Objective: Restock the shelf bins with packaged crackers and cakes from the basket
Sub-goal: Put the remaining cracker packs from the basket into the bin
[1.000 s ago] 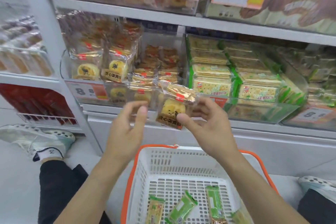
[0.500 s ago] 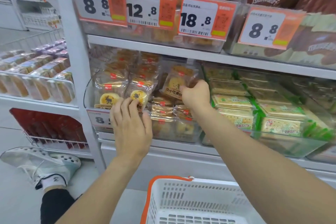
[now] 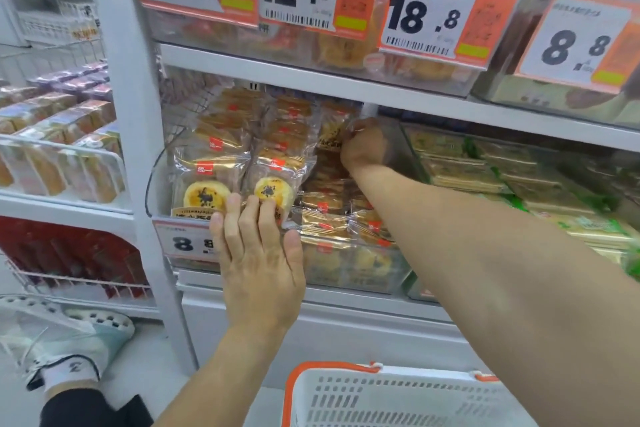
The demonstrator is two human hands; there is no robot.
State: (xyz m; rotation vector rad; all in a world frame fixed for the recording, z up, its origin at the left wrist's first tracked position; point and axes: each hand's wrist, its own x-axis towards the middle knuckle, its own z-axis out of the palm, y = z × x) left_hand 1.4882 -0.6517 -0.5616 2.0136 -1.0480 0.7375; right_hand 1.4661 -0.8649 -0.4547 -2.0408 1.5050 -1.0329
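Far left there's a white sneaker (image 3: 65, 333) on the floor. The left hand (image 3: 259, 253) lies flat against the near face of the clear bin (image 3: 152, 184), fingers straight and relaxed, tips touching the front cake packs (image 3: 239, 180). Further right and deeper in, the right hand (image 3: 363, 146) is curled round a cake packet (image 3: 330, 135) at the far end of that bin, just under the shelf above. Green cracker packs (image 3: 460, 166) fill the bin to the right. The white basket (image 3: 398, 399) sits near, bottom middle.
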